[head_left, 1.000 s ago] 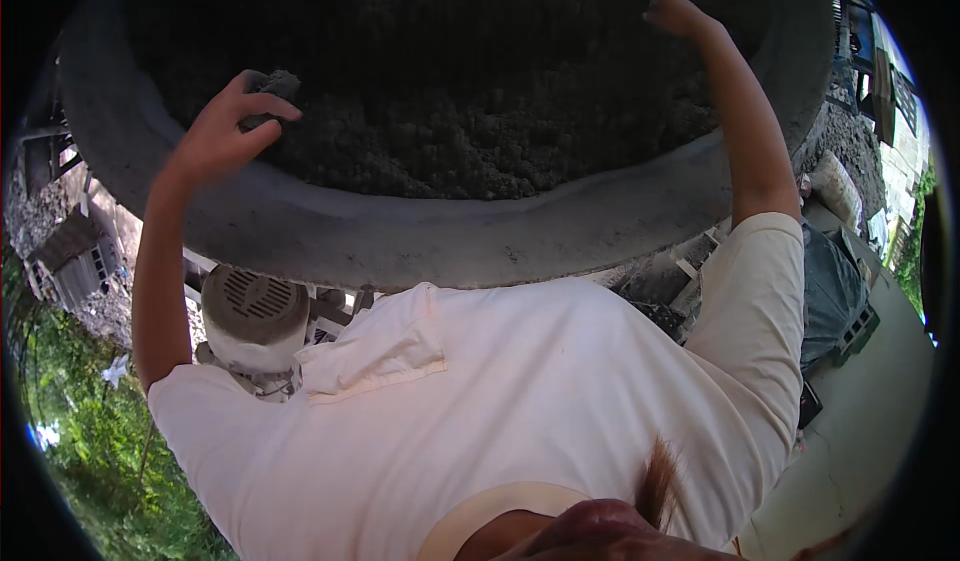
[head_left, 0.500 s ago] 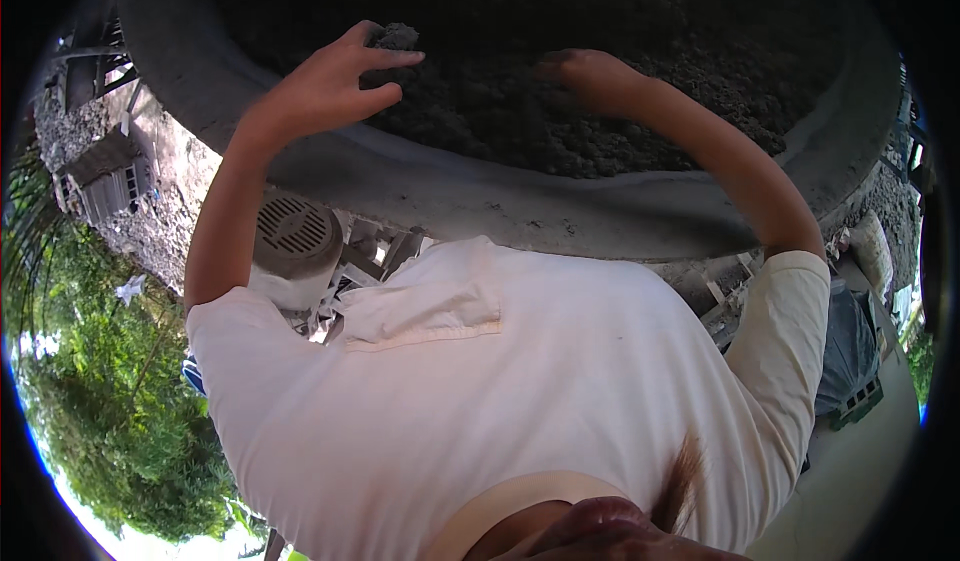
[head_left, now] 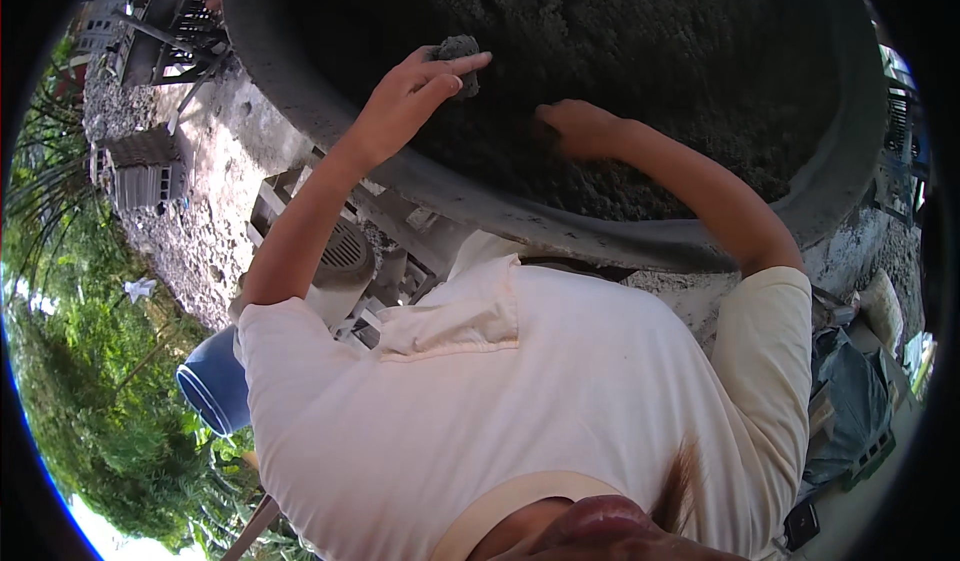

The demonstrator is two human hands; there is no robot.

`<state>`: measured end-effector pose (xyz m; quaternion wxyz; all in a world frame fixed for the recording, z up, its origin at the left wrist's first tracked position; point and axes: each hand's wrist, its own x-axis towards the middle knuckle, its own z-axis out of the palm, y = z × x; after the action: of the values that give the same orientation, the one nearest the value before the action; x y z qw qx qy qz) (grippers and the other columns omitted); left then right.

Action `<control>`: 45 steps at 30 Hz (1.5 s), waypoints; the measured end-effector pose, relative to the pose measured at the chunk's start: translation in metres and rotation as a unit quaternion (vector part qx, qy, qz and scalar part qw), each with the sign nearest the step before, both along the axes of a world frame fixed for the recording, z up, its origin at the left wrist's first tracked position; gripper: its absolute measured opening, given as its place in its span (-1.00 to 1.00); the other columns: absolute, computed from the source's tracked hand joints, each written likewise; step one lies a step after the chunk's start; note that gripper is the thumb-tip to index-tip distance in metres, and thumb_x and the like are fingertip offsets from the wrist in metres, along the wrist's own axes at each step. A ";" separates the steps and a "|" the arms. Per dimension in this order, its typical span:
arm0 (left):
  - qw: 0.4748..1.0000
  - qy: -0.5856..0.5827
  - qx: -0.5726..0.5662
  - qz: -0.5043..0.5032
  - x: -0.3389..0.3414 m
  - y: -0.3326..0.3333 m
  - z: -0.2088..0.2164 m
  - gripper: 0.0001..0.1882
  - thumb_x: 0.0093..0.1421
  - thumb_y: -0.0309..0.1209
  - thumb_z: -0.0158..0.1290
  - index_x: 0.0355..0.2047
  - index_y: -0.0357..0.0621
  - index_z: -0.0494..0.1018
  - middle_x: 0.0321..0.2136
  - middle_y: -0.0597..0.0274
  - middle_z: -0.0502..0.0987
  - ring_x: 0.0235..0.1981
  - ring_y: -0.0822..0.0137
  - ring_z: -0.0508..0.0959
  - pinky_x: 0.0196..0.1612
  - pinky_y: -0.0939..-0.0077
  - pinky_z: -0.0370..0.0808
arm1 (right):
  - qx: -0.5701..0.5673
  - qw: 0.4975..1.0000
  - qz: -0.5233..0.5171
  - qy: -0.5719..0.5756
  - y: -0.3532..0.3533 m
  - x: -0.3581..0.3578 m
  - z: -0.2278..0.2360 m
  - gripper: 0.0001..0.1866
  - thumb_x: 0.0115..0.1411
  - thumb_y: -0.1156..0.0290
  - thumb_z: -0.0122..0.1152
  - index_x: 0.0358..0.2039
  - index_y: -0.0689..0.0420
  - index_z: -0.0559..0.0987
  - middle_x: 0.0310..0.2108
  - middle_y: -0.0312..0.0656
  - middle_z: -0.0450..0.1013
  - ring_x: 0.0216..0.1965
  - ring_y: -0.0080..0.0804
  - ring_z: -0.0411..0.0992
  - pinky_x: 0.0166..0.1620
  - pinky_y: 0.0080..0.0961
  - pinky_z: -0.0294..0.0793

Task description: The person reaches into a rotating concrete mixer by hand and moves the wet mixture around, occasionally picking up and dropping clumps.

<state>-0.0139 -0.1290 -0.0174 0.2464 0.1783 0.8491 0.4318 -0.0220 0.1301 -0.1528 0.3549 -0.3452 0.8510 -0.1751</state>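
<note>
My left hand [head_left: 412, 96] grips a rough grey lump of wet mortar-like mix [head_left: 459, 49], thumb and fingers around it. The lump is over the near left part of a large round tub, whose grey rim [head_left: 640, 244] curves in front of my body. Dark grey crumbly mix [head_left: 690, 81] covers the inside of the tub. To the right, my right hand [head_left: 582, 129] is low over the mix with its fingers curled inward. Shadow hides its fingertips, so what they hold, if anything, cannot be made out. Both forearms reach across the rim.
A motor with a slotted cover [head_left: 347, 253] stands below the tub's left side. A blue bucket [head_left: 215, 381] is by my left elbow, with grey blocks [head_left: 142, 183] farther left. Dark plastic sheeting [head_left: 850, 401] lies at the right. Green plants [head_left: 90, 381] fill the left edge.
The view has shifted, so the tub sits farther right. My left thumb has closed in on the lump. My right hand has come nearer to me and to the left hand.
</note>
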 end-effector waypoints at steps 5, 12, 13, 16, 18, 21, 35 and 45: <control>0.994 0.028 -0.045 -0.099 0.047 0.031 -0.007 -0.59 0.29 -0.12 -0.20 0.00 0.10 0.52 -0.37 0.03 0.42 -0.19 0.18 0.44 0.00 0.27 0.32 | -0.217 0.912 -0.348 0.001 0.037 0.028 0.075 -0.62 0.13 0.37 0.23 -0.07 0.26 0.47 -0.18 -0.03 0.51 -0.10 -0.30 0.48 -0.02 -0.37 0.41; 0.990 0.082 -0.098 -0.058 0.045 0.063 0.006 -0.53 0.32 -0.06 -0.30 -0.05 0.07 0.55 -0.52 0.15 0.43 -0.21 0.15 0.46 0.05 0.28 0.32 | -0.102 0.956 -0.260 -0.095 0.066 0.088 0.115 -0.66 0.16 0.39 0.20 -0.06 0.20 0.52 -0.14 -0.05 0.51 -0.08 -0.24 0.46 0.02 -0.34 0.39; 0.971 0.002 -0.182 -0.157 0.052 0.071 0.009 -0.50 0.33 -0.04 -0.33 -0.04 0.07 0.54 -0.54 0.15 0.43 -0.18 0.16 0.46 0.12 0.23 0.25 | -0.113 0.929 -0.344 -0.068 0.070 0.089 0.117 -0.65 0.15 0.35 0.22 -0.06 0.19 0.53 -0.13 -0.04 0.52 -0.08 -0.19 0.46 0.01 -0.33 0.39; 0.925 -0.090 -0.265 -0.259 0.068 0.085 0.002 -0.42 0.32 0.04 -0.43 -0.02 0.09 0.53 -0.54 0.14 0.45 -0.16 0.16 0.46 0.25 0.00 0.05 | -0.092 0.973 -0.198 -0.072 0.078 0.115 0.118 -0.69 0.16 0.38 0.20 -0.08 0.19 0.54 -0.17 -0.10 0.53 -0.11 -0.30 0.47 -0.01 -0.39 0.41; 0.978 -0.014 -0.113 -0.176 0.068 0.091 0.008 -0.42 0.30 0.06 -0.38 -0.06 0.07 0.56 -0.47 0.12 0.48 -0.12 0.12 0.47 0.25 -0.08 0.01 | -0.154 0.948 -0.256 -0.105 0.087 0.117 0.126 -0.68 0.20 0.41 0.17 -0.03 0.18 0.50 -0.19 -0.13 0.53 -0.12 -0.36 0.46 -0.04 -0.40 0.43; 0.965 0.236 0.014 -0.113 0.088 0.118 0.039 -0.52 0.23 0.02 -0.18 -0.13 0.05 0.59 -0.29 0.07 0.47 -0.09 0.09 0.44 0.24 -0.15 -0.01 | -0.434 0.660 -0.557 -0.257 0.098 0.123 0.125 -0.65 0.26 0.39 0.08 0.04 0.17 0.40 -0.14 -0.11 0.47 -0.11 -0.30 0.46 -0.04 -0.34 0.44; 0.916 0.395 0.040 0.054 0.103 0.075 0.026 -0.65 0.11 -0.12 0.02 -0.23 -0.03 0.60 -0.07 -0.03 0.42 0.01 0.00 0.42 0.17 0.04 0.18 | -0.784 0.125 -0.486 -0.366 0.234 0.182 0.125 -0.62 0.25 0.41 -0.08 0.05 0.30 0.27 -0.05 0.05 0.24 -0.01 -0.08 0.27 -0.29 -0.32 0.56; 0.903 0.341 0.081 0.247 0.081 0.010 -0.014 -0.70 0.10 -0.14 0.03 -0.33 -0.05 0.60 -0.20 0.05 0.45 -0.12 0.07 0.46 -0.07 0.26 0.38 | -0.604 0.297 -0.700 0.240 0.234 0.086 0.139 -0.50 0.26 0.07 -0.11 0.07 0.16 0.40 0.13 -0.11 0.31 0.12 -0.20 0.31 -0.04 -0.07 0.41</control>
<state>0.0668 -0.1186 -0.0311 -0.1881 0.1186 0.8603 0.4588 0.0635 0.3643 -0.0136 -0.4295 0.2367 0.4735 -0.7316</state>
